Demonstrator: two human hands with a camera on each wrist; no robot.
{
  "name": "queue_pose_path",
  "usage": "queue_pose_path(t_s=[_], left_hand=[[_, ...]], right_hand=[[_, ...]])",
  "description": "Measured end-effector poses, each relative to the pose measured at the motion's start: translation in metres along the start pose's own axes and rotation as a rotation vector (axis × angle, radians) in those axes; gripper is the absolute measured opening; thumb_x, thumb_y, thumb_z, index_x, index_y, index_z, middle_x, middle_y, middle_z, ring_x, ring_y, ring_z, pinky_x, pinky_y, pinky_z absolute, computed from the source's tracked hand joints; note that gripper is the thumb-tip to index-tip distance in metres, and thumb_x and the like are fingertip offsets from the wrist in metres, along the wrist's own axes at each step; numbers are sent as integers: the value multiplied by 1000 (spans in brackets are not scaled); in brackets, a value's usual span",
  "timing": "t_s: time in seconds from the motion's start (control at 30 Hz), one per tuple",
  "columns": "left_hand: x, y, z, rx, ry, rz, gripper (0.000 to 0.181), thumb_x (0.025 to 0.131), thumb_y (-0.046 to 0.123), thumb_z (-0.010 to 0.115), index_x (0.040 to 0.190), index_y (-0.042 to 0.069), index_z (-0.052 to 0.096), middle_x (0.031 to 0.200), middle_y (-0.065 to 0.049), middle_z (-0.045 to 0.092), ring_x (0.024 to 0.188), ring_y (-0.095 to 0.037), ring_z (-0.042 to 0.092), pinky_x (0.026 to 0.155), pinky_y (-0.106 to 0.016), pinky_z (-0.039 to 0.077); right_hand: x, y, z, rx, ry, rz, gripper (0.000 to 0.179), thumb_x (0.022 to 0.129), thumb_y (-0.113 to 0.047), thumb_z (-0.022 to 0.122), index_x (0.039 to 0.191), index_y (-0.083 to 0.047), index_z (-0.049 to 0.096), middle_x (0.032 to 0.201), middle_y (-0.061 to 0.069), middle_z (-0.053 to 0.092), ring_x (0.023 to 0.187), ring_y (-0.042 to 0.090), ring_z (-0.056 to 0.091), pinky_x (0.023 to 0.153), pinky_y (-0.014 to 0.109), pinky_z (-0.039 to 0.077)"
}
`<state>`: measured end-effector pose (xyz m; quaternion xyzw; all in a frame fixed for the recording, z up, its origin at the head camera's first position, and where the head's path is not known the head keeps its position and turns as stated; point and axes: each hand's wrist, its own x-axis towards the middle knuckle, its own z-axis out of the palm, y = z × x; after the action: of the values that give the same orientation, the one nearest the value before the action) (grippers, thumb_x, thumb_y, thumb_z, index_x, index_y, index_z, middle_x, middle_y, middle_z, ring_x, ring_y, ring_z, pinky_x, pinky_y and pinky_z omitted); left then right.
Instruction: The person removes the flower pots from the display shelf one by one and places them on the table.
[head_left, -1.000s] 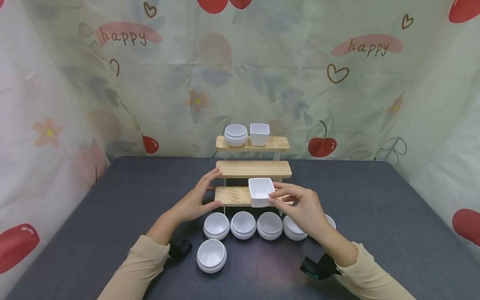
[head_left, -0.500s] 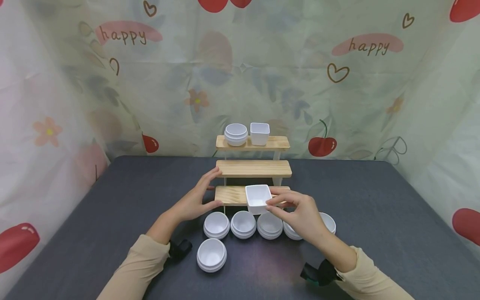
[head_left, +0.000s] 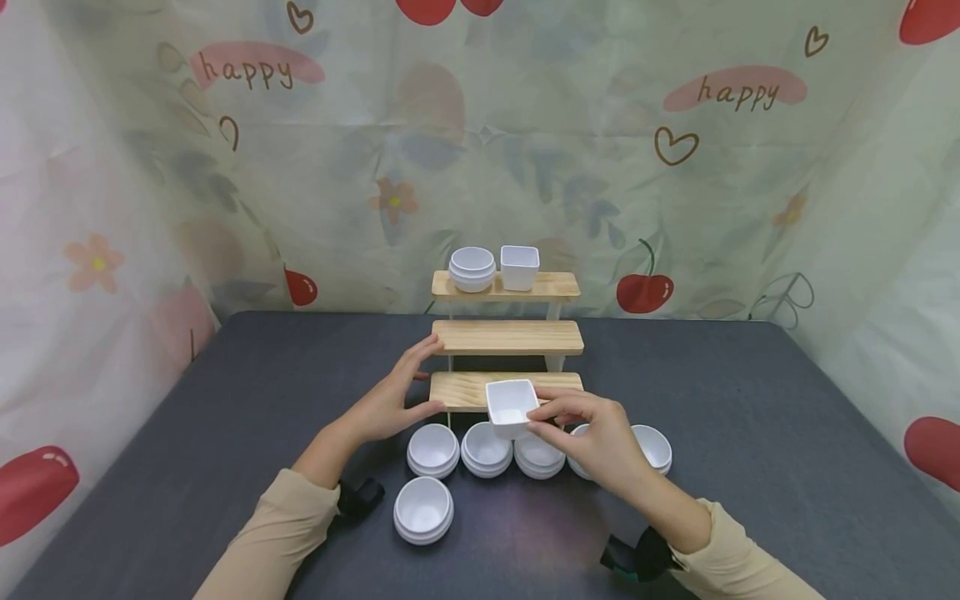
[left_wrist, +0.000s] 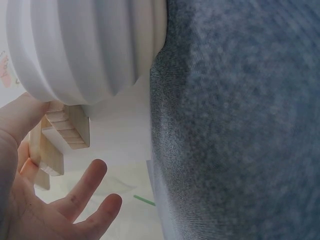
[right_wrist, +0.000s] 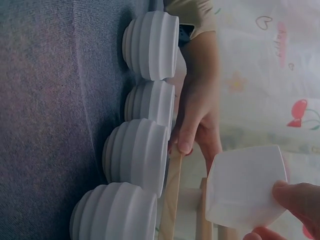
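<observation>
A small square white pot (head_left: 510,402) is pinched at its right side between the thumb and fingers of my right hand (head_left: 603,433). In the head view it overlaps the front of the lowest shelf and the round pots behind it, its mouth tipped toward me. The right wrist view shows the side of this square pot (right_wrist: 245,187). My left hand (head_left: 382,402) touches the left end of the three-tier wooden stand (head_left: 506,337), fingers spread, thumb at the lowest shelf and a fingertip at the middle one. Two other fingers reach out free in the left wrist view.
On the top shelf stand a round ribbed white pot (head_left: 472,271) and a square pot (head_left: 519,268). Several round pots (head_left: 432,450) line up before the stand, partly hidden by my right hand; another round pot (head_left: 423,510) sits nearer. A printed curtain (head_left: 525,167) hangs behind.
My right hand has lowered the square pot and brought it nearer and slightly left, from over the lowest shelf to its front edge. My left hand keeps its place on the stand.
</observation>
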<state>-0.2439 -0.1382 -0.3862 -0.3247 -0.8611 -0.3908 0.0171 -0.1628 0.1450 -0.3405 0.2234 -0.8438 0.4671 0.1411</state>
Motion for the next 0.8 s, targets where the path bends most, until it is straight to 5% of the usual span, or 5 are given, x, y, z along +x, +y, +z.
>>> queue_pose_path(t_s=[0.33, 0.8], left_hand=[[0, -1, 0, 0, -4, -6, 80, 87, 13, 66, 149, 12, 15, 158, -10, 7, 142, -29, 24, 107, -46, 41], [0, -2, 1, 7, 1, 1, 81, 87, 13, 66, 149, 12, 15, 158, -9, 8, 141, -29, 24, 107, -45, 42]], right_hand=[[-7, 2, 4, 3, -37, 12, 11, 73, -10, 78, 82, -15, 75, 110, 8, 70, 100, 18, 67, 69, 25, 57], [-13, 2, 10, -8, -58, -31, 14, 73, -8, 78, 83, -17, 75, 108, 5, 71, 101, 11, 64, 71, 22, 56]])
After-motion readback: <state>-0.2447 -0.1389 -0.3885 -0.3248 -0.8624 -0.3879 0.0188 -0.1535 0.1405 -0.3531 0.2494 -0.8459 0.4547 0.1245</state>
